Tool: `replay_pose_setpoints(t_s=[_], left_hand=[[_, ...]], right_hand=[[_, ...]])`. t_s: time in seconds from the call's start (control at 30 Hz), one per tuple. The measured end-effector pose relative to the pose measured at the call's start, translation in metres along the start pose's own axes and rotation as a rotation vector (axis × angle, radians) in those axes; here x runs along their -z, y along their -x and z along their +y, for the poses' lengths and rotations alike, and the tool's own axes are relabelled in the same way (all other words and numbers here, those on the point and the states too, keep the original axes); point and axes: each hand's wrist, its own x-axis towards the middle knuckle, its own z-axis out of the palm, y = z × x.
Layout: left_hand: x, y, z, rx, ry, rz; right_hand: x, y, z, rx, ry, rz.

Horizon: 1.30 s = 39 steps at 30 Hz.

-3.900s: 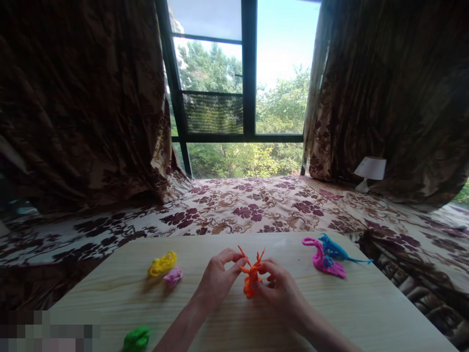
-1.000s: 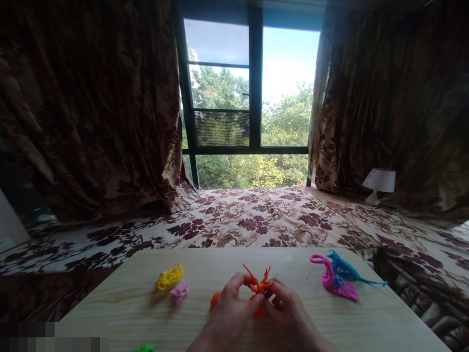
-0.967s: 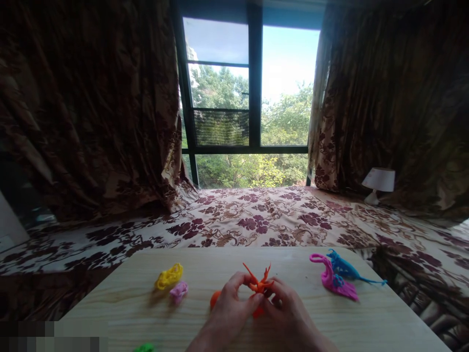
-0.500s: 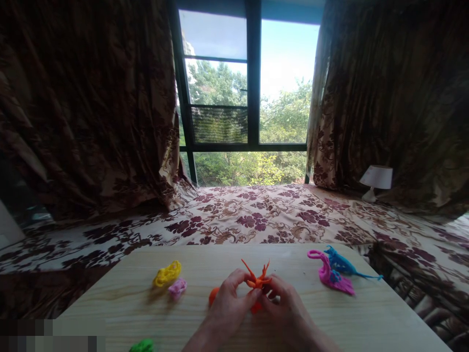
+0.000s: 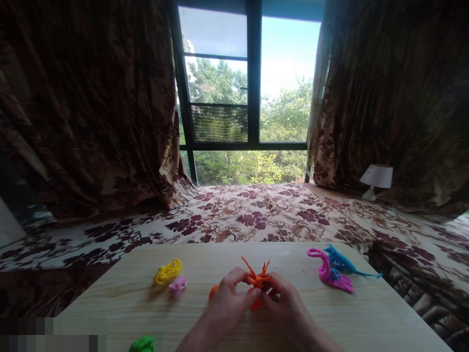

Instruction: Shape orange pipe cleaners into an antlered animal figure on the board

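Note:
Between my two hands is an orange clay figure (image 5: 258, 280) with thin antler-like prongs sticking up from its head end. My left hand (image 5: 231, 297) pinches it from the left, thumb and forefinger closed on it. From the other side my right hand (image 5: 285, 299) grips it too, thumb tip close to the left thumb. The lower part of the figure shows below the thumbs; the rest is hidden by the fingers. A lump of orange clay (image 5: 213, 292) lies just left of my left hand, partly covered by it.
On the wooden table (image 5: 120, 293) lie yellow clay (image 5: 167, 271), pink clay (image 5: 178, 285) and green clay (image 5: 142, 344). To the right are a magenta clay swan (image 5: 326, 275) and a blue clay figure (image 5: 342, 262). Beyond stands a white lamp (image 5: 377, 177) on patterned cloth.
My hands stay closed around the orange figure, with only very slight movement. The other clay pieces lie as before.

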Motion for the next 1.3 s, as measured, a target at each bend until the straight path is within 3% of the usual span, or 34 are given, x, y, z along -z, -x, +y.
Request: replay_pose_setpoints(t_s=[0.23,0.43,0.57,0.7,0.83,1.3], left_hand=[[0.019,0.004,0.013,0.029,-0.047,-0.058],[0.007,0.006,0.013,0.049,-0.032,-0.043],[0.003,0.006,0.011,0.052,-0.022,-0.06],[0.003,0.005,0.012,0.044,-0.031,-0.051],[0.003,0.004,0.011,0.038,-0.028,-0.049],[0.0,0.004,0.01,0.01,-0.017,-0.033]], right_hand=[[0.01,0.001,-0.006,0.025,0.042,-0.012],[0.053,-0.018,-0.013,0.076,0.113,0.081],[0.069,-0.034,-0.03,0.191,0.18,-0.044],[0.068,-0.043,-0.037,0.229,0.191,-0.199],[0.063,-0.045,-0.034,0.203,0.14,-0.262],[0.054,-0.046,-0.029,0.194,0.082,-0.129]])
